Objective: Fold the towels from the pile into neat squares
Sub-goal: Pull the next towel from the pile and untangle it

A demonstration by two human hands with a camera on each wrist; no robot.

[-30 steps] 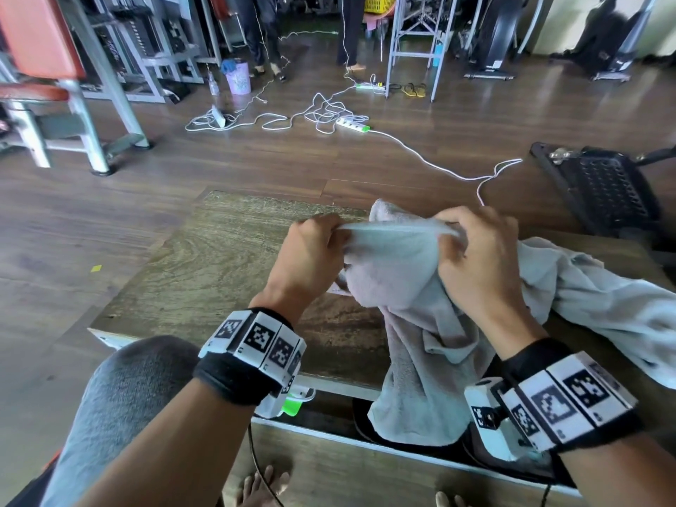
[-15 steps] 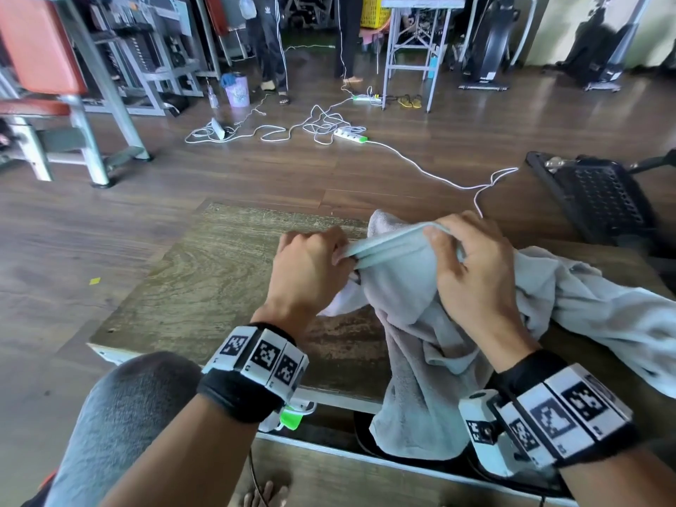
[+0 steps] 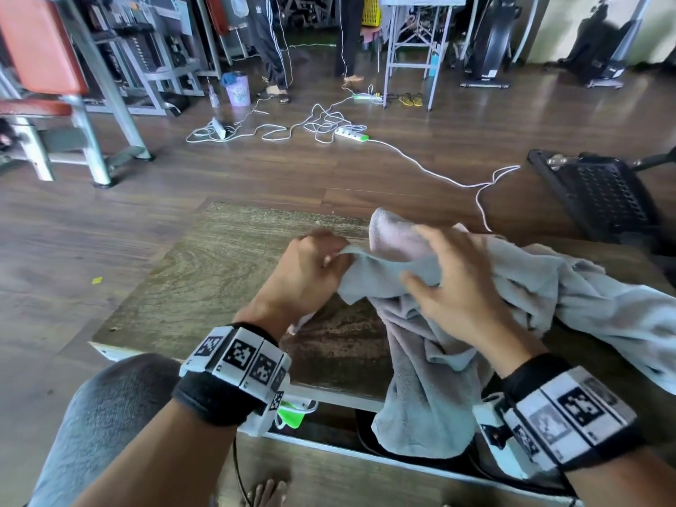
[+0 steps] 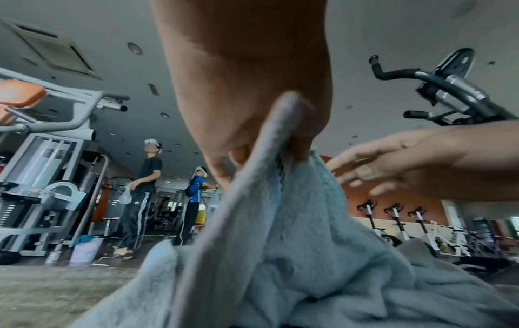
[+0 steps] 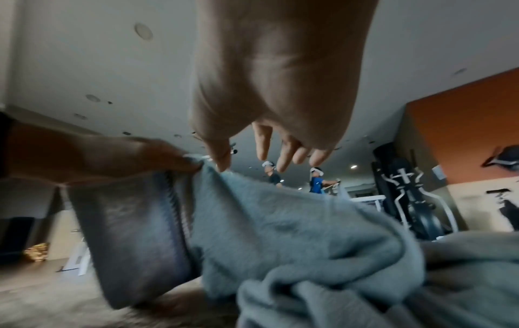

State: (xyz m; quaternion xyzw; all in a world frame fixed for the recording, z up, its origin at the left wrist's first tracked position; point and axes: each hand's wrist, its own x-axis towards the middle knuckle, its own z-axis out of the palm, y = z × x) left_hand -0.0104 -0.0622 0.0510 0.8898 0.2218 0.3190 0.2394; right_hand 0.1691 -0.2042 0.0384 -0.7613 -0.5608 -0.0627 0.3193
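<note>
Right now, from over the person's head, a pale grey terry towel (image 3: pixel 431 364) lies crumpled on the worn, wood-grain table (image 3: pixel 205 283), its loose end spilling over the near edge toward the lap. The left hand (image 3: pixel 305 274) is clenched on a hemmed corner of it, fingers curled tight around the cloth. The right hand (image 3: pixel 453 287) hovers just over the bunched middle with fingers spread and relaxed, gripping nothing. A second rumpled stretch of the same soft grey cloth (image 3: pixel 618 316) trails off to the right across the table; whether it is a separate towel I cannot tell. Both wrists wear black bands with blocky black-and-white marker tiles. Beyond the table, a white cable (image 3: pixel 439 173) snakes across the dark plank floor to a power strip (image 3: pixel 353 133).

Down at the left wrist, the left hand (image 4: pixel 252 111) pinches a flat woven border of the towel (image 4: pixel 303 255) between thumb and curled fingers, the fluffy pile hanging below in soft folds. The right hand (image 4: pixel 407 164) reaches in from the side, fingers extended.

Over at the right wrist, the right hand (image 5: pixel 278 88) hangs open above the towel (image 5: pixel 280 233), its fingertips (image 5: pixel 283 164) clear of the nap. The left hand (image 5: pixel 117 157) holds the corner up, the striped hem band drooping straight beneath it.
</note>
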